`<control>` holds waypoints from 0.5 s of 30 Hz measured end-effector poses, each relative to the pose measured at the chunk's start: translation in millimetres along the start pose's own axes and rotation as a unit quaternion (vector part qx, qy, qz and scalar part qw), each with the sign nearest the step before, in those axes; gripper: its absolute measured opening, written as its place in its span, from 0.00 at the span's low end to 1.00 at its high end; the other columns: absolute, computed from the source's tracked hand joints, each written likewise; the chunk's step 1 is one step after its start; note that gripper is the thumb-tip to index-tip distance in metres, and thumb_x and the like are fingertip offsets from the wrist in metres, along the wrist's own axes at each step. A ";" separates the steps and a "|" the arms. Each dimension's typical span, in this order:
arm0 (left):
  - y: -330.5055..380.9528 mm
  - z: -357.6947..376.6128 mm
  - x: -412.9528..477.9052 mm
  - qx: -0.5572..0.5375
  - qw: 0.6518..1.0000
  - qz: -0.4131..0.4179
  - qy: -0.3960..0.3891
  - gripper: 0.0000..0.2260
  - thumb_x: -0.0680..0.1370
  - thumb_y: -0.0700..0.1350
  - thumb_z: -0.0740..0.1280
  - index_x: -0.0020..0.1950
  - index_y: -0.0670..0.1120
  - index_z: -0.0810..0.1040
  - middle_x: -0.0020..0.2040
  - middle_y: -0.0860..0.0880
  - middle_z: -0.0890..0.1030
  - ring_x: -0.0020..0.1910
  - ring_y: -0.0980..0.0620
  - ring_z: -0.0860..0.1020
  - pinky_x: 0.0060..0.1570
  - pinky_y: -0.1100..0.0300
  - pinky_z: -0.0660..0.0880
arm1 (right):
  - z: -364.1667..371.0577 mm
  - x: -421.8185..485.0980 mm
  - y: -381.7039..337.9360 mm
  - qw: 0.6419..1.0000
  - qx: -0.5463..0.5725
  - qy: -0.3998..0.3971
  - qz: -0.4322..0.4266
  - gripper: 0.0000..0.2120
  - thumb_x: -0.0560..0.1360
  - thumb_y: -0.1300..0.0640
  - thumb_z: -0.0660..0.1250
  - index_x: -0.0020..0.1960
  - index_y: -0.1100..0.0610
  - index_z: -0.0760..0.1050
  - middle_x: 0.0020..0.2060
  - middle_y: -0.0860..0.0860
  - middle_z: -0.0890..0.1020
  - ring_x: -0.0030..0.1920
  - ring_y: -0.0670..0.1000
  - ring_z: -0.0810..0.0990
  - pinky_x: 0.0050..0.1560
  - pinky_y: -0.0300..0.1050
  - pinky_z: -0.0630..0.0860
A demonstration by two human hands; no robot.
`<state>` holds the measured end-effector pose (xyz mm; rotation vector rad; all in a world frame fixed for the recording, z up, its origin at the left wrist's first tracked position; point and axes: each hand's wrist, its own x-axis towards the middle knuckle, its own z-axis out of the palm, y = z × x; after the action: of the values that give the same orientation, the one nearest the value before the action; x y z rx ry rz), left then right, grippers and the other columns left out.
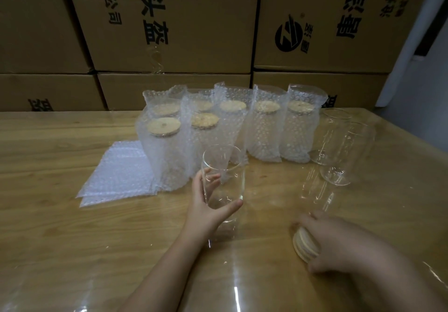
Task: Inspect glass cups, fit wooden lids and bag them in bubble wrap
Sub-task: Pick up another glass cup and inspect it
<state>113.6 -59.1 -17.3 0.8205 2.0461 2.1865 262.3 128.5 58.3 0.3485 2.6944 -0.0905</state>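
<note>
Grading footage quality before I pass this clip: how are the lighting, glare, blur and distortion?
Head view: dim, flat light. Head view: white glare streaks on the glossy table near the bottom edge. Head view: the right hand gripping the wooden lids is blurred, while the left hand and its glass cup look sharper. Head view: wide-angle bending tilts the cardboard boxes.

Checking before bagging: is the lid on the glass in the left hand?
Off. The glass in the left hand has a bare open rim; the right hand holds the lids.
</note>
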 end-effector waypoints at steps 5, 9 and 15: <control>0.2 -0.1 0.1 0.004 1.000 -0.008 0.006 0.36 0.59 0.48 0.82 0.53 0.78 0.67 0.61 0.57 0.74 0.62 0.65 0.74 0.47 0.70 0.75 | -4.2 19.2 6.5 0.999 0.023 0.015 -0.030 0.31 0.65 0.45 0.73 0.65 0.38 0.65 0.57 0.44 0.68 0.56 0.48 0.75 0.51 0.42 0.73; -1.6 0.4 1.2 0.008 1.000 -0.018 0.008 0.35 0.57 0.55 0.79 0.55 0.77 0.66 0.57 0.65 0.75 0.62 0.65 0.74 0.50 0.67 0.76 | -11.1 49.6 -1.4 0.995 0.038 0.082 -0.046 0.38 0.66 0.43 0.74 0.71 0.40 0.61 0.64 0.45 0.67 0.62 0.50 0.72 0.54 0.41 0.70; -3.5 0.8 2.1 0.012 1.000 -0.012 0.011 0.35 0.58 0.54 0.80 0.57 0.75 0.67 0.57 0.64 0.75 0.63 0.63 0.74 0.51 0.70 0.73 | -31.4 77.8 -13.0 0.994 0.043 0.093 -0.026 0.38 0.65 0.41 0.75 0.70 0.44 0.63 0.64 0.48 0.70 0.61 0.52 0.73 0.51 0.43 0.69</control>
<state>111.0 -57.1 -19.9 0.7732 2.0858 2.1709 178.0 137.4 54.7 0.3261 2.8909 -0.2002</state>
